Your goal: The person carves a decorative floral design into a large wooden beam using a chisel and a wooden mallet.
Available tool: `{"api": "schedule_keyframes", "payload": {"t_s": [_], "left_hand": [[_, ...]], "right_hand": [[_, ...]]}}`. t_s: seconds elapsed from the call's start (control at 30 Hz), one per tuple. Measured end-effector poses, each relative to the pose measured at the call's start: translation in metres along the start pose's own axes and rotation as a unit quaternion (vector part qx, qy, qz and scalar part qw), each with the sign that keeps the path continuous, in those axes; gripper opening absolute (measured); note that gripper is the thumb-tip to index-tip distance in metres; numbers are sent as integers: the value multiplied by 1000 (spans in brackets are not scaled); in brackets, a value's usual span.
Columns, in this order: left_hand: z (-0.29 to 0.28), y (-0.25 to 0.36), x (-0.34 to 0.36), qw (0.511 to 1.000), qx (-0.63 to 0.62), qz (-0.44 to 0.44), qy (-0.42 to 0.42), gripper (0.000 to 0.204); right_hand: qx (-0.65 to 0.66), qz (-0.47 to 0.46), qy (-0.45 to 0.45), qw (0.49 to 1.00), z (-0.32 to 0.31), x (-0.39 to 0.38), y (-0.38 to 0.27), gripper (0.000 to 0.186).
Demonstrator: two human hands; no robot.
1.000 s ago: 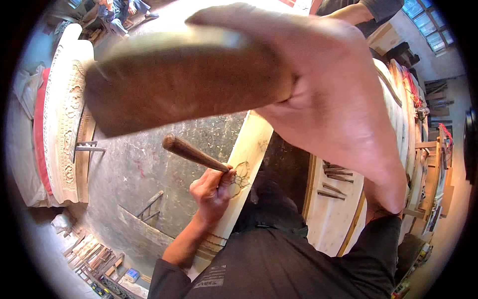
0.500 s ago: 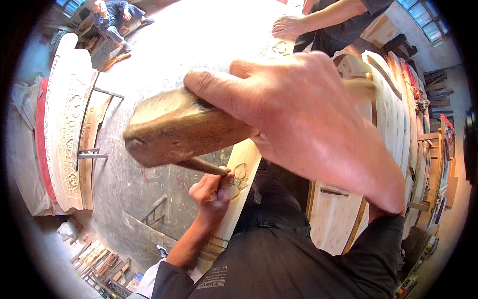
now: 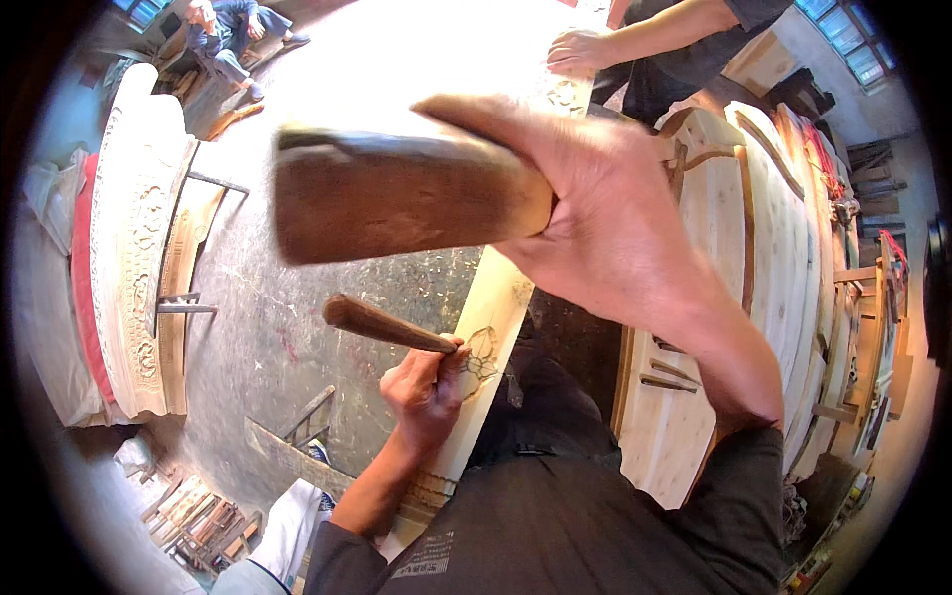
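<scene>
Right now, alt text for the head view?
Right-hand fingers grip a brown wooden block, apart from the brown-handled tool in the left-hand fingers, beside a flower design on a pale board. Another person's hand shows beyond.

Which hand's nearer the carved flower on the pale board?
Left. The left hand is right beside the carved flower, on its left, gripping a wooden handle. The right hand is farther off, raised above the board with a wooden block.
</scene>
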State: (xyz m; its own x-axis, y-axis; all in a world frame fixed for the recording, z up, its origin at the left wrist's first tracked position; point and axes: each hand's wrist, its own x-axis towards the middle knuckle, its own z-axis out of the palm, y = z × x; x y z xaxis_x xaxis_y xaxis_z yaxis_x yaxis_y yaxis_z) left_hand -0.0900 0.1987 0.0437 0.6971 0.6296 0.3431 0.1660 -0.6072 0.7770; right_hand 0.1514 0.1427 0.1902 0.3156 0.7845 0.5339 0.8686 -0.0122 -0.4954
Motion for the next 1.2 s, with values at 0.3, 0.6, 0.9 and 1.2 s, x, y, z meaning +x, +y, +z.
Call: {"api": "schedule_keyframes", "payload": {"t_s": [0.3,0.6,0.9,1.2], "left_hand": [[-4,-4,1,996,54,75,13,10],[-6,-3,-2,992,91,84,5,14],[-24,18,23,995,60,65,47,6],[-26,-9,-29,960,-201,-176,84,9]], "right_hand": [[126,236,-53,962,101,-80,45,58],[112,286,-95,947,104,-90,48,57],[143,292,-86,942,103,-87,50,57],[313,345,0,885,95,-95,49,51]]}}
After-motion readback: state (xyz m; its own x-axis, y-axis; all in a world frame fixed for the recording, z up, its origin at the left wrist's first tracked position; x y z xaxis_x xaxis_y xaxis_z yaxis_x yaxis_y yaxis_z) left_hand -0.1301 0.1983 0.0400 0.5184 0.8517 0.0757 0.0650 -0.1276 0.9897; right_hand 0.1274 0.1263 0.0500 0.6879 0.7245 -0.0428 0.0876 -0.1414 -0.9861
